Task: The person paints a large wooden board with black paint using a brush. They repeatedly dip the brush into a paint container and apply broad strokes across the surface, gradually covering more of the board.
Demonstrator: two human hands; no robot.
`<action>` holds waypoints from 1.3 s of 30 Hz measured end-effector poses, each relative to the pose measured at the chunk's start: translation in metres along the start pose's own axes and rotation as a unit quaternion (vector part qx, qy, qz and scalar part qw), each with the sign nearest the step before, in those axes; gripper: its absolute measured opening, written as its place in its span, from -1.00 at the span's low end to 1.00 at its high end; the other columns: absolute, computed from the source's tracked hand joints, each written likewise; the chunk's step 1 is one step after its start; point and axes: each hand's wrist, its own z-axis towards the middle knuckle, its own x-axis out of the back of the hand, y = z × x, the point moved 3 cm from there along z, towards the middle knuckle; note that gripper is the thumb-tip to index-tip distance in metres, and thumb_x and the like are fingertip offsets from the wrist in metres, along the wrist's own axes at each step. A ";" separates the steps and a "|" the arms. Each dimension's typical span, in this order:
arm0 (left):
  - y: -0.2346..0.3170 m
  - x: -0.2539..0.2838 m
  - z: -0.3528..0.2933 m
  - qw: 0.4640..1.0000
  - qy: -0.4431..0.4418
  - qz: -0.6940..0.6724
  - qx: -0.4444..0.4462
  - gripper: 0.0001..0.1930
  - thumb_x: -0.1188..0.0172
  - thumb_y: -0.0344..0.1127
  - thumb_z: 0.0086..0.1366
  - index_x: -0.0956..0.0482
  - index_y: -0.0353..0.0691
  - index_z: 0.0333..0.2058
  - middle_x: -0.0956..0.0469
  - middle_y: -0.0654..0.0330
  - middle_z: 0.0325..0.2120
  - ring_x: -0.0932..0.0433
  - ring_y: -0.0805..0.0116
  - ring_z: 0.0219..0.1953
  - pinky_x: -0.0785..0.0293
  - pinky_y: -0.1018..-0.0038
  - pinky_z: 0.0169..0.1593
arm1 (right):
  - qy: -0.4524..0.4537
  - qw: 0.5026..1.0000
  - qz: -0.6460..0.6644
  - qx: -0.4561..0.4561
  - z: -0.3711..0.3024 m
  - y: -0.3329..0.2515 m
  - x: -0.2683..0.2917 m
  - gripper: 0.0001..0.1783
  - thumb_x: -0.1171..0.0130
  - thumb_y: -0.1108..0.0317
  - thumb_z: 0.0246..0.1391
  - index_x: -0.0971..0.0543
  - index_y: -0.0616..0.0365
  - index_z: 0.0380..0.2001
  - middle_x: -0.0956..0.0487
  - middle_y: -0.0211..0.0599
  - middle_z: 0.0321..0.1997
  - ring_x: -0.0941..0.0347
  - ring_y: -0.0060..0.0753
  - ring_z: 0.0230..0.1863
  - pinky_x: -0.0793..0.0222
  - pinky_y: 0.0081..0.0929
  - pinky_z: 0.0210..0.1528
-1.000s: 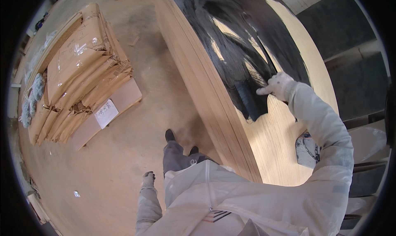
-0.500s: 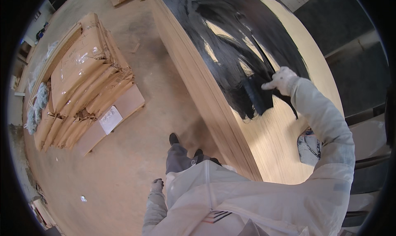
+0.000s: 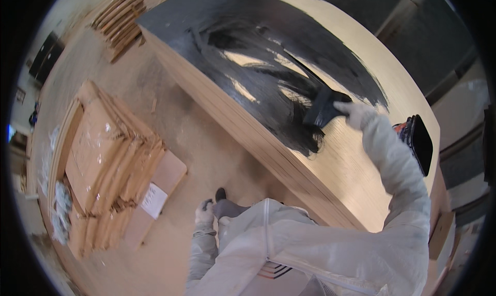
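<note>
My gloved right hand [image 3: 356, 114] grips a dark, wide-bladed scraper [image 3: 326, 105] by its near end. The blade rests in wet black coating [image 3: 243, 37] smeared over the pale wood-grain top board [image 3: 346, 151] of a tall board stack. Streaks of bare wood show through the coating. A thin dark stick-like strip [image 3: 297, 63] lies across the smear beyond the scraper. Away from the stack, my left hand [image 3: 204, 212] hangs low at my side in a pale glove with dark fingertips. Its fingers are curled, with nothing visible in them.
A tub [image 3: 419, 143] with a dark opening stands on the board's right side, beside my right forearm. Wrapped brown packages [image 3: 103, 151] are stacked on the floor to the left, with more flat pieces [image 3: 121, 19] at far left. Dark panels [image 3: 439, 48] stand beyond the stack.
The view has turned, and the stack now lies more crosswise. My right hand has swung the scraper to a new angle on the coating. My left hand has risen slightly.
</note>
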 end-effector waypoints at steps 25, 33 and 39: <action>0.484 -0.181 0.059 0.616 -0.242 0.639 -0.392 -0.41 -0.07 -0.26 0.47 -0.31 -0.01 0.46 -0.64 -0.15 0.03 -0.76 -0.08 -0.01 -0.70 0.05 -0.05 | 0.233 0.636 0.714 -0.179 -0.059 -0.186 -0.068 -0.33 -0.17 0.42 0.38 -0.36 0.17 0.52 -0.74 -0.20 -0.02 -0.63 -0.50 -0.13 -0.57 -0.53 -0.05; 0.531 -0.242 0.072 0.546 -0.248 0.651 -0.465 -0.69 0.02 -0.16 0.54 -0.68 -0.09 0.00 -0.77 -0.05 -0.27 -0.77 -0.05 -0.19 -0.66 0.00 -0.11 | 0.435 0.706 0.264 -0.493 -0.231 -0.047 -0.200 -0.35 -0.20 0.46 0.29 -0.46 0.08 0.46 -0.65 -0.08 0.14 -0.55 -0.15 0.18 -0.47 -0.24 0.23; 0.583 -0.354 0.094 0.544 -0.221 0.668 -0.457 -0.57 -0.07 -0.10 0.51 -0.58 0.00 0.27 -0.75 0.01 -0.01 -0.71 -0.08 0.06 -0.63 0.03 0.13 | 0.361 0.720 0.110 -0.582 -0.247 -0.019 -0.229 -0.27 -0.27 0.42 0.21 -0.43 0.07 0.47 -0.53 -0.09 0.33 -0.32 0.09 0.42 -0.16 0.11 0.48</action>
